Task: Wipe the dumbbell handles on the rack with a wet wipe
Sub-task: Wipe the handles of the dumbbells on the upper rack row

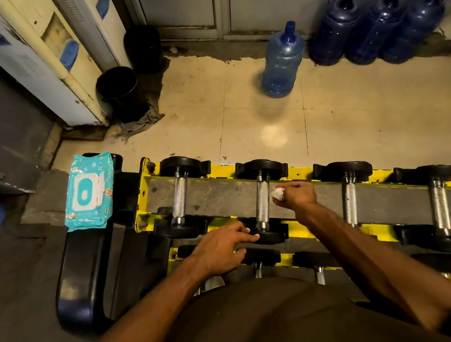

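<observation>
Nearest, the left hand (225, 246) lies at seven o'clock of the second dumbbell from the left. Its grip is apart, and its straight fingers rest on that dumbbell's near black head (270, 237). Just beyond, the right hand (297, 194) has its grip clamped on a crumpled white wet wipe (278, 193). The wipe sits at three o'clock of the knurled dumbbell handle (263, 203), just beside it — whether it touches the metal cannot be told. This dumbbell lies across the top tier of the yellow rack (144, 197), with another dumbbell (179, 197) at its nine o'clock. At the rack's nine o'clock end a turquoise pack of wipes (89, 191) lies on a black pad (81, 265). Farther off, on the tiled floor (205, 99), a pale blue water jug (281, 61) stands at twelve o'clock. Three dark blue jugs (373, 24) stand at one o'clock by the wall, and two black bins (121, 92) at eleven o'clock.
</observation>
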Action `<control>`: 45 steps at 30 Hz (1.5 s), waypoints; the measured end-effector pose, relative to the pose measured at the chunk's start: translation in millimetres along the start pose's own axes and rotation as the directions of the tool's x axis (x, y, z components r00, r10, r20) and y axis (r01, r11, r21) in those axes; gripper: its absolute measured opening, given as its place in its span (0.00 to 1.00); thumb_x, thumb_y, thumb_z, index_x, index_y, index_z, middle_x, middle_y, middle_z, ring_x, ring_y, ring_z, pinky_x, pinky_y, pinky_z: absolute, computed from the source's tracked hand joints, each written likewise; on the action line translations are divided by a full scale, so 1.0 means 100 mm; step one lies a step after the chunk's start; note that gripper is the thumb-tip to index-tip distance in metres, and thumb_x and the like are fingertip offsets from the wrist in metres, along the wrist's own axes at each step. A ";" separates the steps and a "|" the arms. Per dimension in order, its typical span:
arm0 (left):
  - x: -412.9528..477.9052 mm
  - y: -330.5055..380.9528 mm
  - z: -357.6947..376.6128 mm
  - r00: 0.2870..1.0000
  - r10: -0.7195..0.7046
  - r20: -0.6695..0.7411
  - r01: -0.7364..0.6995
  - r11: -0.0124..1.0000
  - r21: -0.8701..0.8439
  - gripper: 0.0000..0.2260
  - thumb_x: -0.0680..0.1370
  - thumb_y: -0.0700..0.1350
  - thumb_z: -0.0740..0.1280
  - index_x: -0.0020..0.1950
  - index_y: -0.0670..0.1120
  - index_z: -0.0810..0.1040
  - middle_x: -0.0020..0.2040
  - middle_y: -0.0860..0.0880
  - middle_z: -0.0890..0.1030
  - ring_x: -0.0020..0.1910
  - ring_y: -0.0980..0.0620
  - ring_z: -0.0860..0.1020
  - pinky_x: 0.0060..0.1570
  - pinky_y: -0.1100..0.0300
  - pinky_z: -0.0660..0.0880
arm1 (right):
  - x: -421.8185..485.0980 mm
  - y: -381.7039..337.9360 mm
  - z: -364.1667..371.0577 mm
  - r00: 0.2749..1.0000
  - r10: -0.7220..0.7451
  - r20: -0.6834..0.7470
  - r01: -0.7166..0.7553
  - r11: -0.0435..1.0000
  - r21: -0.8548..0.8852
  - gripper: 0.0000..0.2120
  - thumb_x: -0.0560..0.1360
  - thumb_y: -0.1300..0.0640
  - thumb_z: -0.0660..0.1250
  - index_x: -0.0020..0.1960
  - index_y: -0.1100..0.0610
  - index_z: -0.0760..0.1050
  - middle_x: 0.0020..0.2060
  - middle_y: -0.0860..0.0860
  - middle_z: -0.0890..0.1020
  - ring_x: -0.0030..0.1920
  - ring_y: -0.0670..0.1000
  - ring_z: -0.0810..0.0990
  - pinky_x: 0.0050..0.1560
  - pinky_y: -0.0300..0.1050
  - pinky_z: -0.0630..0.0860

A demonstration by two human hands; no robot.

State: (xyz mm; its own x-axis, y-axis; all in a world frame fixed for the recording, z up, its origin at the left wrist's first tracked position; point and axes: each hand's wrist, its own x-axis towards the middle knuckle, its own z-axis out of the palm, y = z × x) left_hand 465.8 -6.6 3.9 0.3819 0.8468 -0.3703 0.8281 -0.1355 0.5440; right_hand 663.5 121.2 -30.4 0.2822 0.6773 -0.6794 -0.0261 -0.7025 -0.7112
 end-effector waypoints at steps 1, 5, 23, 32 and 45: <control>0.00 0.00 0.00 1.000 -0.002 -0.004 0.002 1.000 0.000 0.20 0.80 0.47 0.64 0.72 0.61 0.74 0.68 0.57 0.72 0.61 0.59 0.73 0.50 0.65 0.67 | 0.00 0.01 -0.01 1.000 0.015 0.017 -0.015 1.000 0.015 0.06 0.75 0.72 0.67 0.46 0.65 0.82 0.51 0.61 0.81 0.46 0.58 0.82 0.33 0.43 0.82; -0.02 0.03 0.02 1.000 -0.009 -0.015 0.009 1.000 0.019 0.20 0.81 0.48 0.64 0.74 0.60 0.72 0.70 0.56 0.71 0.64 0.59 0.72 0.50 0.64 0.64 | -0.02 0.12 -0.07 0.988 -0.051 0.148 0.055 0.998 -0.028 0.06 0.74 0.70 0.69 0.47 0.63 0.82 0.49 0.60 0.83 0.51 0.58 0.83 0.51 0.49 0.83; -0.03 0.00 0.02 1.000 -0.011 0.001 0.011 1.000 0.006 0.21 0.81 0.47 0.65 0.73 0.61 0.72 0.70 0.57 0.71 0.57 0.62 0.71 0.50 0.67 0.66 | -0.22 0.01 -0.06 0.989 0.102 0.109 -0.105 0.994 0.019 0.09 0.71 0.73 0.70 0.46 0.61 0.80 0.44 0.60 0.83 0.42 0.57 0.83 0.41 0.48 0.82; -0.09 -0.01 0.02 0.999 -0.036 -0.001 0.036 0.999 0.033 0.22 0.82 0.49 0.64 0.76 0.62 0.69 0.73 0.58 0.69 0.67 0.58 0.70 0.60 0.55 0.69 | -0.17 -0.05 -0.15 0.955 0.187 0.229 -0.031 0.833 -0.552 0.04 0.75 0.63 0.69 0.49 0.62 0.80 0.39 0.56 0.82 0.35 0.50 0.76 0.31 0.41 0.70; -0.07 0.03 0.03 0.999 -0.024 -0.025 0.025 1.000 0.011 0.22 0.81 0.48 0.64 0.75 0.61 0.69 0.72 0.57 0.69 0.65 0.59 0.71 0.55 0.62 0.67 | -0.45 0.17 -0.08 0.605 -0.509 0.612 0.757 0.130 -0.640 0.08 0.74 0.54 0.73 0.52 0.53 0.83 0.54 0.50 0.76 0.49 0.50 0.77 0.45 0.44 0.79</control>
State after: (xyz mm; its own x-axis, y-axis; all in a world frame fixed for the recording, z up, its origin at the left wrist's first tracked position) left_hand 467.2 -14.3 6.3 0.3512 0.8623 -0.3648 0.8418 -0.1203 0.5262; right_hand 658.0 77.5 -10.8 -0.4031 0.9011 -0.1596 0.8242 0.2817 -0.4913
